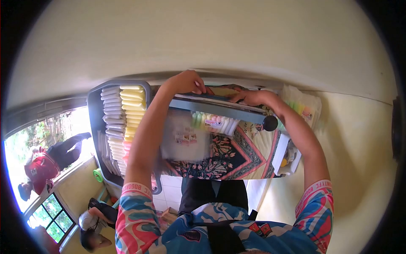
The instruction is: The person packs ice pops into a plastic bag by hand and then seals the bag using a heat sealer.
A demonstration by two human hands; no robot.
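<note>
A long grey-blue sealing machine (220, 111) with a black round knob at its right end lies across the patterned cloth. My left hand (189, 83) is at the machine's far side, its fingers bent down and pressed together; what they hold is hidden. To its right, my right hand (250, 97) reaches over the far edge with fingers stretched out and apart. In front of the machine lie a clear plastic bag (185, 137) with printed labels and a packet of pastel-coloured rolls (215, 122).
At left stands a grey bin (94, 111) with stacked white, yellow and pink packets. Another clear bag (302, 103) of coloured items lies at right, near a white holder with tape (289, 157). Two people (42, 167) (95, 222) are at far left, one beyond a window.
</note>
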